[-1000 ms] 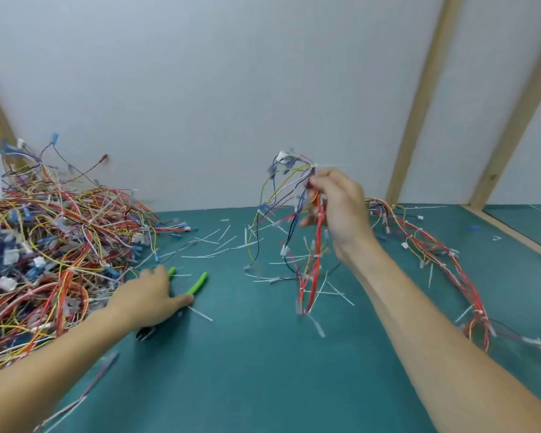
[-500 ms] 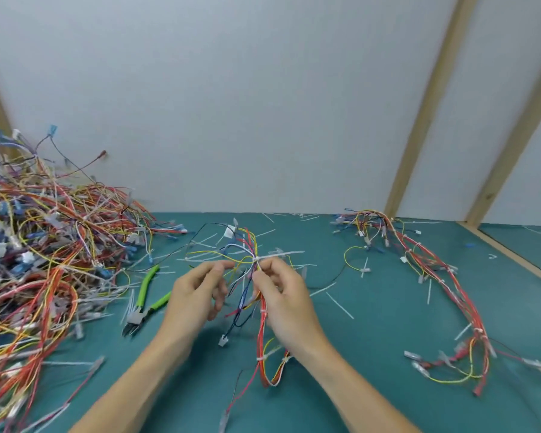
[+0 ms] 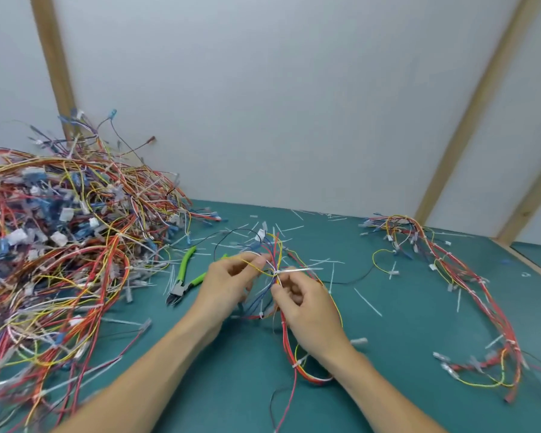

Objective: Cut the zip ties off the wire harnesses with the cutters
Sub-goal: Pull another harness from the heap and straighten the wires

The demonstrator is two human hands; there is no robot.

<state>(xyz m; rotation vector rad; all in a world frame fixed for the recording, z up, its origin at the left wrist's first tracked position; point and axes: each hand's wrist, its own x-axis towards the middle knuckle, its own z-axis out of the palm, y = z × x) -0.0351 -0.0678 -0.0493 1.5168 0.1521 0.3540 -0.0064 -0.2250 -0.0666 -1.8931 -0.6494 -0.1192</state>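
Both hands [image 3: 231, 282] [image 3: 306, 304] now sit nearer the green cutters [image 3: 183, 278], pinching one harness [image 3: 275, 270] by its uncut tie. Left, a big pile [image 3: 60, 245] waits; cut bits [image 3: 367, 302] lie around.

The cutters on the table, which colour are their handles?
Bright green handles on the cutters, with dark grey jaws; the head view shows it.

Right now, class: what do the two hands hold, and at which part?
Both hands, left hand and right hand, pinch one wire harness near its white zip tie; the cutters lie unheld.
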